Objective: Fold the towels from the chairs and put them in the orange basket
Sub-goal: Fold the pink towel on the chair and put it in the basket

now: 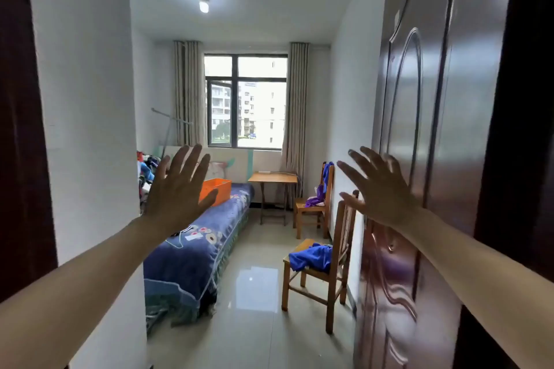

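Note:
I stand in a doorway with both arms stretched forward. My left hand (177, 189) and my right hand (380, 186) are held up with fingers spread, holding nothing. A crumpled blue towel (311, 257) lies on the seat of the near wooden chair (335, 278) by the right wall. On the far chair (322, 210) a purple towel (313, 201) lies on the seat and a blue one (328, 168) hangs over the backrest. The orange basket (220, 190) stands on the bed, partly hidden behind my left hand.
A bed (192, 257) with a blue patterned cover runs along the left wall. A small wooden table (272, 178) stands under the window. The open brown door (419, 159) is at my right, and a white wall corner (90, 129) at my left. A tiled floor strip runs between bed and chairs.

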The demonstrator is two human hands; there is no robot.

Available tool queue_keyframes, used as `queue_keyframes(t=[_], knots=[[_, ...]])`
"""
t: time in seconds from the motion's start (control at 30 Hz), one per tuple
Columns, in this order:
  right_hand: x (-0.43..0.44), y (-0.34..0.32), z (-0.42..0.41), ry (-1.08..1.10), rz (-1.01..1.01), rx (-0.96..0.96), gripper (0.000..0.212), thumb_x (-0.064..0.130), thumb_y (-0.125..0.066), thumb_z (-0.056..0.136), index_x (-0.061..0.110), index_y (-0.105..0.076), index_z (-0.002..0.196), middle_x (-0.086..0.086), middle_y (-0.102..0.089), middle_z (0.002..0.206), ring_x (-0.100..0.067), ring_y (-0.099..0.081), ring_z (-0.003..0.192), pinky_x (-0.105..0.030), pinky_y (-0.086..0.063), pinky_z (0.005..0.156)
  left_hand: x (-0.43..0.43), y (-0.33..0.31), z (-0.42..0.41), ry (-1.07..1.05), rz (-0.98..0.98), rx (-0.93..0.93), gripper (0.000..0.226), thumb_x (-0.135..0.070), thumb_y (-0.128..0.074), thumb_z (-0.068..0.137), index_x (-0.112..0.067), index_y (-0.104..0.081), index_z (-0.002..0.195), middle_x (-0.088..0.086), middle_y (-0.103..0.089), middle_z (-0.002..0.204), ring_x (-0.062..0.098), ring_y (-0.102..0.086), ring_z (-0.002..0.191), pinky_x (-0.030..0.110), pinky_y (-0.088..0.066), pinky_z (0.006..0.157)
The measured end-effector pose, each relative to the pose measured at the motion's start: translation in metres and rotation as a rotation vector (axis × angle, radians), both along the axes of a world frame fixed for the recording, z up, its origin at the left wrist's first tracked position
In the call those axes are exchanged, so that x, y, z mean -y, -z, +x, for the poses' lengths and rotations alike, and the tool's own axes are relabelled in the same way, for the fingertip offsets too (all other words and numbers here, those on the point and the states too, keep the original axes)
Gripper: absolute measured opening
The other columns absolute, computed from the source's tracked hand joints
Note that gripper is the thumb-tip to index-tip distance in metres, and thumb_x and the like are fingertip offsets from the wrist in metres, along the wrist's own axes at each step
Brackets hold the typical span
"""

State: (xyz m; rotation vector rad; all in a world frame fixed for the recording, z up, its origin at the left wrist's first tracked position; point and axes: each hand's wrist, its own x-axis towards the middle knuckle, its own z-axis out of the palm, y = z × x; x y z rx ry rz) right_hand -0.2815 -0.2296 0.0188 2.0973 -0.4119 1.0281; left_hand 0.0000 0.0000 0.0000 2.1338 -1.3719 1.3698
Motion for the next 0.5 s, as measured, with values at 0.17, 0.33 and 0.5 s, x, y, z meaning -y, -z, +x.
queue_keyframes(t=[0.17, 0.33, 0.5], knots=[[0.059, 0.021, 0.052, -0.089, -0.013, 0.002, 0.054, 0.050, -0.035, 0.077, 0.016, -0.045, 0.118, -0.018, -0.065, 0.116, -0.036, -0.063, 0.107, -0.059, -0.048, 0.081, 0.054, 0.009, 0.022, -0.044, -0.064, -0.040, 0.074, -0.058, -0.006, 0.093, -0.005, -0.041, 0.131, 0.021, -0.048, 0.138, 0.038, -0.044, 0.126, 0.056, -0.042, 0.094], [0.114, 0.047, 0.115, -0.180, 0.034, -0.008, 0.055, 0.051, -0.038, 0.078, 0.016, -0.045, 0.120, -0.017, -0.059, 0.122, -0.034, -0.049, 0.117, -0.058, -0.048, 0.083, 0.079, 0.038, 0.064, -0.110, -0.076, -0.065, 0.075, -0.058, -0.009, 0.094, -0.003, -0.046, 0.129, 0.024, -0.048, 0.136, 0.043, -0.048, 0.122, 0.056, -0.045, 0.089], [0.157, 0.065, 0.188, -0.244, 0.102, 0.001, 0.054, 0.050, -0.037, 0.079, 0.015, -0.046, 0.120, -0.013, -0.043, 0.125, -0.032, -0.044, 0.115, -0.057, -0.048, 0.081, 0.103, 0.052, 0.125, -0.174, -0.067, -0.119, 0.070, -0.056, -0.009, 0.094, -0.003, -0.043, 0.127, 0.025, -0.050, 0.134, 0.035, -0.035, 0.122, 0.054, -0.047, 0.086]])
